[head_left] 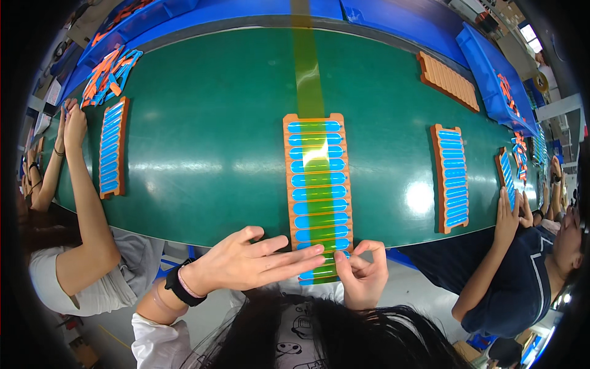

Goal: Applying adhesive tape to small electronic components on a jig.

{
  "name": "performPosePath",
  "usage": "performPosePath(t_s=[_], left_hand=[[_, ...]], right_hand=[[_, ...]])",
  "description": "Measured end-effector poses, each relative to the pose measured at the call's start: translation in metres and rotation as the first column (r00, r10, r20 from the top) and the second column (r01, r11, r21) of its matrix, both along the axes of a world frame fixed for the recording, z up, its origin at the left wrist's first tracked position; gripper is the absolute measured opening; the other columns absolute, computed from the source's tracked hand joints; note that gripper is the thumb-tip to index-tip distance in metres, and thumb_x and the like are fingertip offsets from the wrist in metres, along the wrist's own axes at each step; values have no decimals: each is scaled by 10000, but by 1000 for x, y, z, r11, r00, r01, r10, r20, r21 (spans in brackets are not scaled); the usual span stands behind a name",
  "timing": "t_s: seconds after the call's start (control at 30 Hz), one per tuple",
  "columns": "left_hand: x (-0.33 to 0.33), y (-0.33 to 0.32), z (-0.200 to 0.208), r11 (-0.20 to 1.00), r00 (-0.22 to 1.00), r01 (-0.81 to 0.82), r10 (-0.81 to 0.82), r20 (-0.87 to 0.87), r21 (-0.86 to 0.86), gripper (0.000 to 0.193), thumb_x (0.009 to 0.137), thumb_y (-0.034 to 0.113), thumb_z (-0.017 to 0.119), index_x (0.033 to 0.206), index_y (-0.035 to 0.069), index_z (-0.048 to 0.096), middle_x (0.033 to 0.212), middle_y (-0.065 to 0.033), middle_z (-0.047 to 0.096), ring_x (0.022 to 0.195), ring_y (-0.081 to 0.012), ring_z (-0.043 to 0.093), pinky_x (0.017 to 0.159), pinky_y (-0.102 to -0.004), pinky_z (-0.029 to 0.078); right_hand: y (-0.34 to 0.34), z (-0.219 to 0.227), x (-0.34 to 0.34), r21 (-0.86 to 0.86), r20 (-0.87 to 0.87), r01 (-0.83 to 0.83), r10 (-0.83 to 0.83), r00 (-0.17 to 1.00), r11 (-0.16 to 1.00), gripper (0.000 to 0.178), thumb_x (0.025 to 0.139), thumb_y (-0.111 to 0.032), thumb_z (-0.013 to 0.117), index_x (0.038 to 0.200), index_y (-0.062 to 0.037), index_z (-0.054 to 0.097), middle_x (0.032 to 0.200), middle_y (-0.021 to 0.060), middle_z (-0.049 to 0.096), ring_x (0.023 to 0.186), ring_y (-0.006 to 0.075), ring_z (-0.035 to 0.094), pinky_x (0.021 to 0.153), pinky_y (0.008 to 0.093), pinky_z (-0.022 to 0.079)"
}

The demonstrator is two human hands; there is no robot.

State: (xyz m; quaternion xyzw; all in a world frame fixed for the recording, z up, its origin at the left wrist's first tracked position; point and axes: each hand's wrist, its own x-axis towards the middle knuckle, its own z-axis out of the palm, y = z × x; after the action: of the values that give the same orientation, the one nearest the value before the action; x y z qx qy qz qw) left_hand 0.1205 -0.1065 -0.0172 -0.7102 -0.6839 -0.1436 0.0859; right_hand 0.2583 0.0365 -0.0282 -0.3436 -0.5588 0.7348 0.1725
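Note:
An orange-brown ridged tray (349, 203) lies in front of me on the green table, with a row of blue rounded strips (300, 195) across it. A strip of clear yellow tape (309, 80) runs lengthwise over the tray's middle, from the far table edge to my hands. My left hand (255, 261) is open at the near end, its stretched fingers lying flat across the tape. Beside the tray's near right corner, my right hand (364, 270) has curled fingers, its thumb tip at the end of a blue strip. What its fingers grip, if anything, is hidden.
Filled trays stand at left (114, 147) and right (452, 178). An upturned or bare ridged tray (448, 80) lies far right, next to a blue bin (488, 80). Orange and blue pieces (110, 77) are heaped far left. Co-workers sit on both sides, their arms (83, 160) over the table.

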Motion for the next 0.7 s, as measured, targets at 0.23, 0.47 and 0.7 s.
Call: performPosePath(t_s=[0.23,0.47,0.7], left_hand=[[6,2,11,999,999,-44,43,-13,-31,363,740,106,528,1101,131,527,1111,112,540,724,-72,365,614,-207,291],[14,8,30,991,924,98,-124,-363,-89,235,740,171,482,965,107,468,971,-10,528,846,-72,404,648,-206,295],[7,23,42,959,961,260,-268,-64,-113,88,716,170,495,742,85,493,765,-28,483,808,-131,455,672,-249,366]], right_hand=[[38,31,-5,424,2,-130,142,990,896,143,833,46,443,935,23,346,776,165,593,707,190,600,636,269,486],[36,51,-41,528,268,-580,527,807,620,179,811,-19,515,913,5,370,666,116,560,605,189,608,525,278,464],[34,66,-53,504,393,-692,576,717,517,179,818,-62,479,900,-10,329,668,165,532,573,323,569,505,378,451]])
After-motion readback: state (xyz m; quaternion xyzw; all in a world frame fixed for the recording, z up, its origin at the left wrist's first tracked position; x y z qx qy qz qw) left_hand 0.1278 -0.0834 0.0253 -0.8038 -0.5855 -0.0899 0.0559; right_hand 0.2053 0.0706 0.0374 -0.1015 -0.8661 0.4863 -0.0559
